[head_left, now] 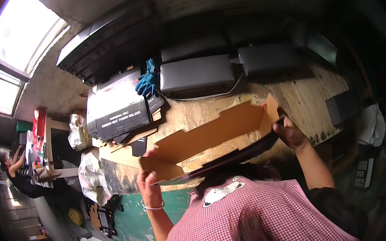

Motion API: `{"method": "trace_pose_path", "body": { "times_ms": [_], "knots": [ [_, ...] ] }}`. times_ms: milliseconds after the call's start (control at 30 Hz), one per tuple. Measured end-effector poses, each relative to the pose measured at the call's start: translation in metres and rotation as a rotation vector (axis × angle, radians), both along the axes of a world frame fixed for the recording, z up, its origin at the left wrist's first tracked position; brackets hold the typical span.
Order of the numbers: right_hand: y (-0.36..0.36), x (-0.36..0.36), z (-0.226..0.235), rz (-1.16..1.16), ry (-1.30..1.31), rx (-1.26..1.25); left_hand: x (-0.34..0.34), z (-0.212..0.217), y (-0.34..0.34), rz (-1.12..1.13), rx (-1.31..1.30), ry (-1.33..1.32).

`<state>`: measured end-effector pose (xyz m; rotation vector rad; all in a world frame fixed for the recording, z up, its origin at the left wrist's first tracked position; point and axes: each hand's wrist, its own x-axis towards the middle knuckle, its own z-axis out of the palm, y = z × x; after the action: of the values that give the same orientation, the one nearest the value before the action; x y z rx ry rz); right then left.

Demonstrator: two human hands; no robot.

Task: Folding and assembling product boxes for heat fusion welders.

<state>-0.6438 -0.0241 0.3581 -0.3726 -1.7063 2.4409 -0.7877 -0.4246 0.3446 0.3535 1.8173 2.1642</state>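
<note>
Between my two hands is a partly folded cardboard box (pixel 213 135), brown inside and black outside. It is held over the near edge of the wooden worktable (pixel 308 94), close to my checked apron. My left hand (pixel 149 188) is closed on the box's left end. At the right end, my right hand (pixel 290 133) grips the corner beside a raised end flap. Notched edges run along the far wall, and a pale surface like the tabletop shows through the middle. Some fingers of both hands are hidden behind the cardboard.
Left of the box lies a pile of flat black printed cardboard (pixel 122 116), with blue gloves (pixel 146 82) beside it. Closed black boxes (pixel 196 72) line the table's back. White plastic bags (pixel 93 175) hang at the left end. Another person (pixel 17 174) works far left.
</note>
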Motion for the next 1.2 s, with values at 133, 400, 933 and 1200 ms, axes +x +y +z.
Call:
{"method": "trace_pose_path", "body": {
  "times_ms": [133,400,933,1200],
  "knots": [
    [-0.001,-0.012,-0.009,-0.178,-0.08,0.338,0.022,-0.017,0.028,-0.039,0.227,-0.085],
    [0.004,0.0,-0.01,-0.036,-0.106,0.822,0.011,-0.009,0.041,-0.13,-0.463,0.182],
    [0.009,-0.016,0.008,0.122,-0.263,0.786,-0.023,0.021,0.053,-0.328,-0.731,0.242],
    [-0.009,-0.05,0.012,0.252,-0.408,1.533,-0.037,0.02,0.058,-0.439,-1.157,0.597]
  ]
}}
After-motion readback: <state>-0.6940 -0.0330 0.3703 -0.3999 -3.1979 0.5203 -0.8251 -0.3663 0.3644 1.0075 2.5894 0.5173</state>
